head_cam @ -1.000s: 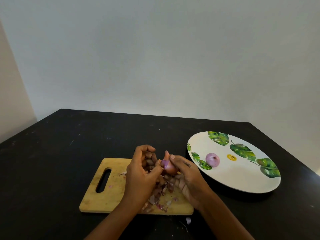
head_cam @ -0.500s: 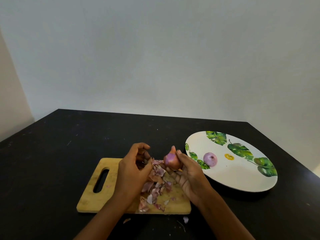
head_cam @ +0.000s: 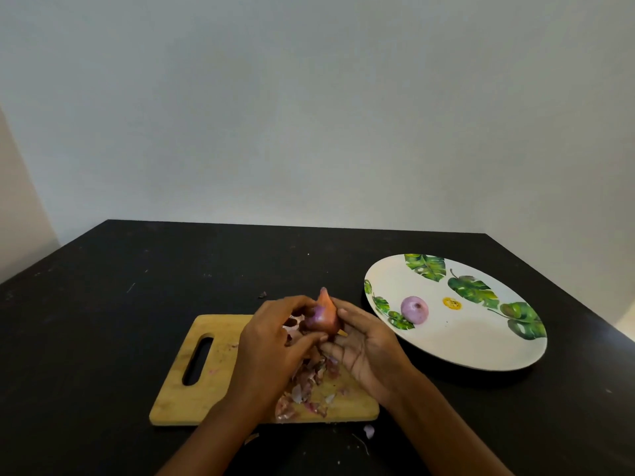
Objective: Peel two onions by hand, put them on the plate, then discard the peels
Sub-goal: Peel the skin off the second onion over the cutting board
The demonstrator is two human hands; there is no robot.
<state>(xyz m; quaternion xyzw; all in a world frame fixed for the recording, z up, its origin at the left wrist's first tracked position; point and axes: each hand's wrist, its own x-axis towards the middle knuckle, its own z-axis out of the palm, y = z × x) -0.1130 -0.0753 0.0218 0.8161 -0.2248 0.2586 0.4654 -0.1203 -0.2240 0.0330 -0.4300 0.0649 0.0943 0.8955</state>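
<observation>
Just a black table (head_cam: 137,304) with a plate (head_cam: 464,341), pale grey walls (head_cam: 309,115)

Table (head_cam: 137,304): black, matt, faintly scuffed, filled the lower half from 3 to 9 o'clock. Rear wall (head_cam: 309,115): plain pale grey-white, stood behind it at 12 o'clock. Side wall (head_cam: 15,207): beige, at 9 o'clock. Bright patch (head_cam: 626,321): beyond the table edge, 3 o'clock.

Purple peeled onion (head_cam: 414,309) on a white plate (head_cam: 457,345) printed with green leaves; tan board (head_cam: 192,393); black table (head_cam: 137,269).
</observation>
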